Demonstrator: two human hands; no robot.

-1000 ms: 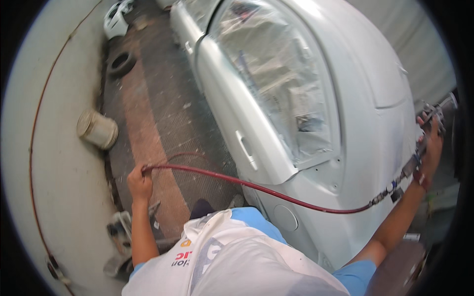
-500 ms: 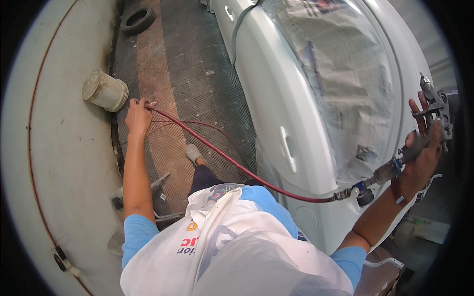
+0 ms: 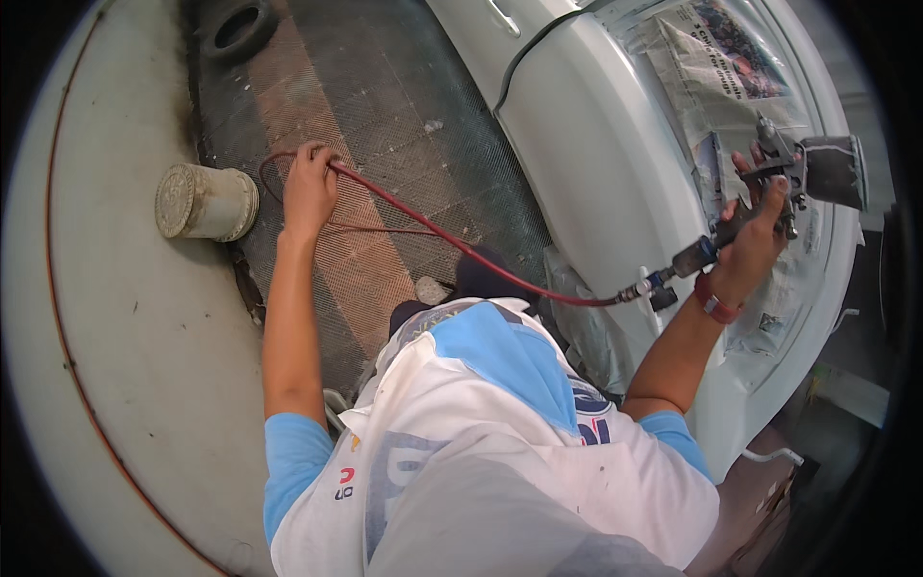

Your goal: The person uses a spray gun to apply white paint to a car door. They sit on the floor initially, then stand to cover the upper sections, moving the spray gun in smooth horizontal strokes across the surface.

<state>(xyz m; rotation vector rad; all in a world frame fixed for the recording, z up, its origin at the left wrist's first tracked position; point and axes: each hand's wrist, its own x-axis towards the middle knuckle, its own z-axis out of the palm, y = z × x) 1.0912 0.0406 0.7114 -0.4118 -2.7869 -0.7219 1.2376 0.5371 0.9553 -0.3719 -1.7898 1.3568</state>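
My right hand (image 3: 755, 236) is closed round the grip of a spray gun (image 3: 781, 171), held over the car's side. A dark grey paint cup (image 3: 835, 171) sticks out from the gun to the right. From the gun's handle a red air hose (image 3: 452, 240) runs across in front of me to my left hand (image 3: 312, 188). That hand grips the hose over the floor, and a loop of it hangs beyond my fingers. The white car (image 3: 586, 144) stands to my right, its windows covered with newspaper (image 3: 716, 48) and plastic sheeting.
A dirty white bucket (image 3: 207, 202) stands by the pale wall (image 3: 125, 317) on the left. Farther off, a tyre (image 3: 238, 31) lies on the patterned floor (image 3: 385, 115). Along the wall runs a thin brown line (image 3: 60, 192). Metal parts (image 3: 774, 457) lie at the lower right.
My right hand has brought the spray gun leftward and forward, nearer the covered windows. My left hand has moved right and forward with the hose. The view has shifted along the car.
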